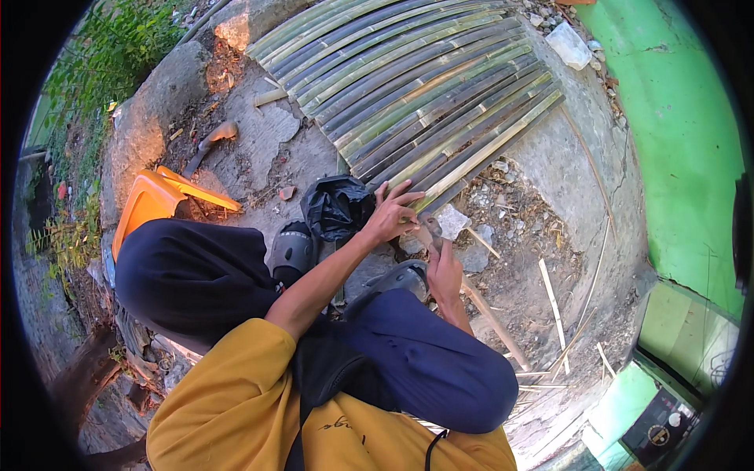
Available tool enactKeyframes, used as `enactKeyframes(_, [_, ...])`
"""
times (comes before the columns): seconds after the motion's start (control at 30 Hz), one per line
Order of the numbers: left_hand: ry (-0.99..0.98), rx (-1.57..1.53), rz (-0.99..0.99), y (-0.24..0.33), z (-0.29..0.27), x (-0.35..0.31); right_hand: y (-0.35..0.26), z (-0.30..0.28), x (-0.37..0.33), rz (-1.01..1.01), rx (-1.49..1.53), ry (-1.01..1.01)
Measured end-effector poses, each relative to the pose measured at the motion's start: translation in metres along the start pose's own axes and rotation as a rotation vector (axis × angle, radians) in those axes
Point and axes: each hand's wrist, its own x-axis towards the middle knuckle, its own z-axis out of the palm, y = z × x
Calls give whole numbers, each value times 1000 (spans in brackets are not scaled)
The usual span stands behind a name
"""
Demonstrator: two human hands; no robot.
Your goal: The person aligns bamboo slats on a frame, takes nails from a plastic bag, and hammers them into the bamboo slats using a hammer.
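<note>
A mat of split bamboo slats [424, 86], green and dark, lies in front of me. My left hand [390, 213] is at its near corner, fingers partly spread over the slat ends, thumb and index close to a tool. My right hand [445, 271] is closed around that short brown-grey tool [431, 232], whose upper end meets the slat ends by my left fingers. Its exact kind is unclear. Beside my left hand sits a crumpled black plastic bag [336, 206]. Past my right hand, a pale wooden stick [496, 323] slants down to the ground.
An orange plastic stool [149, 206] lies left, near a curved-handled tool [210, 146] on the stone. Thin bamboo strips [554, 306] and rubble are scattered to the right. A green wall [667, 133] bounds the right side. My dark shoe [294, 250] is just below the bag.
</note>
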Motion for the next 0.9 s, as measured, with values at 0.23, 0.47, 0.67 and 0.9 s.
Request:
enactKeyframes(0.23, [7, 9, 5, -3, 2, 6, 15, 9, 6, 42, -47, -68])
enactKeyframes(0.47, [12, 1, 17, -1, -1, 5, 13, 10, -1, -44, 24, 21])
enactKeyframes(0.67, [8, -6, 9, -2, 1, 3, 7, 4, 1, -7, 18, 1])
enactKeyframes(0.9, [12, -2, 9, -3, 3, 9, 21, 16, 4, -10, -39, -55])
